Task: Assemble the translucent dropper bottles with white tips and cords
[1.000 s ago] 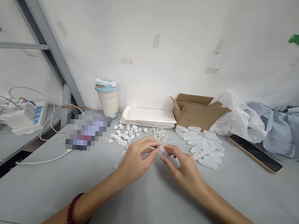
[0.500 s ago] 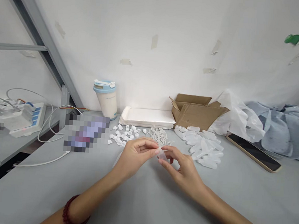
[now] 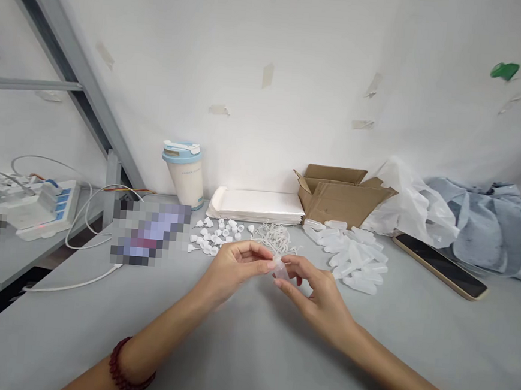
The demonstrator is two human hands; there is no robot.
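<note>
In front of me my right hand (image 3: 318, 293) holds a small translucent plastic tube (image 3: 281, 271) between thumb and fingers. The thumb and fingertips of my left hand (image 3: 239, 271) are pinched at the tube's upper end, where a bit of white shows; what exactly they grip is mostly hidden. Just behind the hands lies a heap of thin white cords (image 3: 278, 235). Small white caps (image 3: 215, 238), some with pointed tips, are scattered to the left of it. On the right is a pile of similar translucent tubes (image 3: 355, 256).
Against the wall stand a blue-lidded cup (image 3: 185, 174), a stack of white padded envelopes (image 3: 260, 204) and an open cardboard box (image 3: 348, 202). Right of these are a plastic bag (image 3: 416, 201), a phone (image 3: 439, 266) and blue-grey cloth (image 3: 492, 231). A cable (image 3: 77, 286) runs over the left table edge.
Both hands stay at nearly the same place on the tube. My left fingertips have shifted slightly, and a little more of the tube's top shows. The view has moved very slightly.
</note>
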